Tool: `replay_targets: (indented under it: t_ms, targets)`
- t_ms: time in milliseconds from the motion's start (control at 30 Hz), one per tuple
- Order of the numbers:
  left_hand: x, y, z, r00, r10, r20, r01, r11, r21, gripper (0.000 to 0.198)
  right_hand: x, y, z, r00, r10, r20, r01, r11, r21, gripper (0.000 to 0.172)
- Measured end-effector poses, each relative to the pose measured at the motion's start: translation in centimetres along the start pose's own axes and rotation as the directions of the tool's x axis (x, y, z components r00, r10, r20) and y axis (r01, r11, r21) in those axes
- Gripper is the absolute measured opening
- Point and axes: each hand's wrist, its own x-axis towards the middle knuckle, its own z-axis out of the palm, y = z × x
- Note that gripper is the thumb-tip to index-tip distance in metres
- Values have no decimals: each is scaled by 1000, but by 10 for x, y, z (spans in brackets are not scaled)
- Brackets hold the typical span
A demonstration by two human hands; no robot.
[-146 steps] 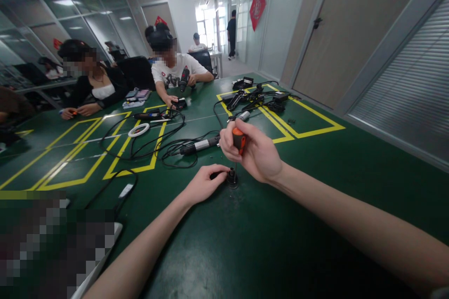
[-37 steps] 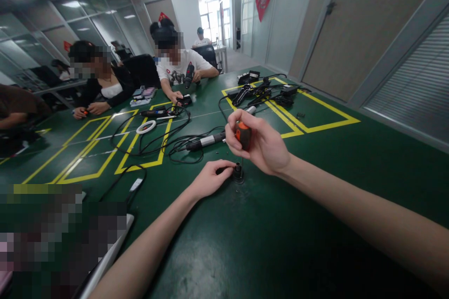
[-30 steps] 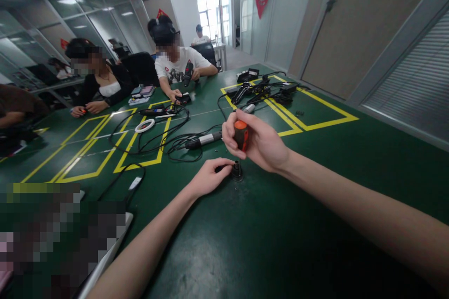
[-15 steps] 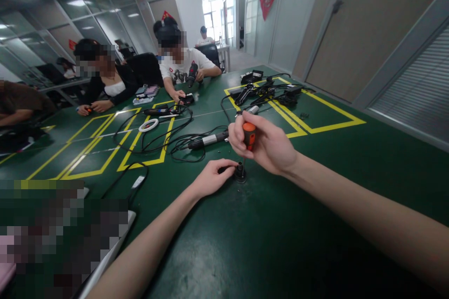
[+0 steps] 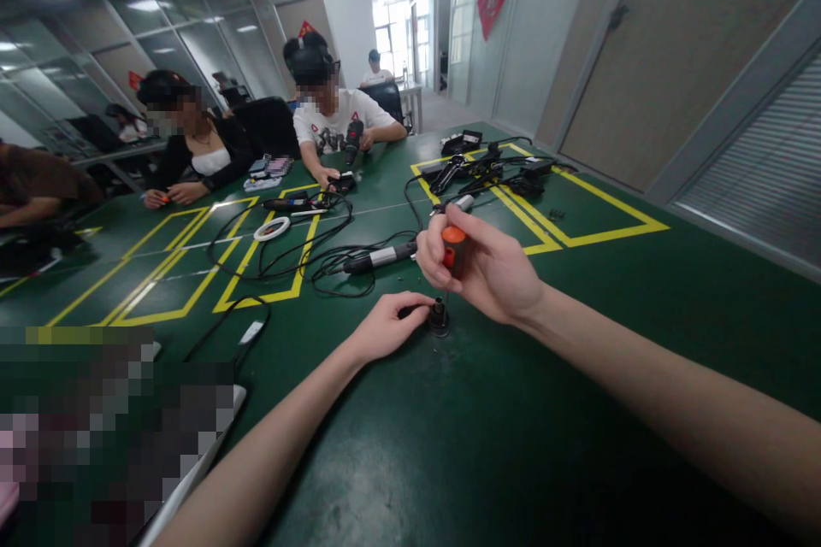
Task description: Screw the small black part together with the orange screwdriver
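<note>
In the head view, my right hand (image 5: 491,265) is closed around the orange and dark handle of a screwdriver (image 5: 454,238), held upright. Its thin shaft points down to a small black round part (image 5: 439,325) on the green table. That part has a flat disc-like base and a short tube standing up from it. My left hand (image 5: 391,326) rests on the table with thumb and fingertips closed against the left side of the part. Where the screwdriver's tip meets the part is too small to make out.
Just beyond my hands lies a grey and black electric screwdriver (image 5: 383,257) with coiled cable. A white ring (image 5: 271,228) sits farther left, and black cables and tools (image 5: 487,171) are heaped at the back. Blurred objects fill the near left. Two co-workers sit across the table.
The screwdriver's handle has turned slightly in my right hand, its dark and red patches shifting. My left hand and the black part have stayed in place.
</note>
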Motion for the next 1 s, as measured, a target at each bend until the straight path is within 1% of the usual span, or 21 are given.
replay_targets:
  t_ms: [67, 200, 300, 400, 500, 567, 667, 733, 833, 1000]
  targets:
    - [0, 0, 0, 1000, -5, 4, 5, 1000, 9, 32, 1, 1, 0, 1000, -11, -11, 12, 1000, 9, 49]
    - [-1, 1, -1, 1000, -6, 6, 6, 999, 34, 31, 1, 3, 2, 998, -64, -10, 65, 997, 46, 40]
    - [-2, 2, -1, 1000, 14, 0, -14, 998, 60, 31, 2, 5, 3, 994, -100, -41, 101, 994, 32, 39]
    - [-2, 3, 0, 999, 51, -8, -50, 995, 90, 30, 3, 6, 3, 994, -79, -70, 80, 997, 17, 43]
    - [-2, 2, 1, 997, 72, -20, -69, 991, 118, 29, 4, 6, 2, 997, -49, -61, 49, 999, 8, 49]
    - [-2, 2, 2, 997, 76, -25, -72, 988, 134, 29, 4, 6, 3, 997, -54, -48, 55, 998, 23, 47]
    - [-2, 1, 2, 996, 81, -24, -77, 987, 140, 30, 2, 6, 3, 996, -84, -36, 86, 995, 53, 39]
    - [-2, 1, 2, 996, 88, -25, -84, 987, 138, 31, 1, 6, 3, 993, -108, -37, 109, 993, 42, 37]
    - [-2, 0, 3, 994, 101, -30, -96, 986, 139, 32, 2, 8, 2, 991, -125, -48, 126, 992, 9, 39]
    - [-2, 0, 3, 995, 97, -31, -93, 988, 124, 31, 3, 8, 1, 996, -69, -65, 69, 998, 2, 46]
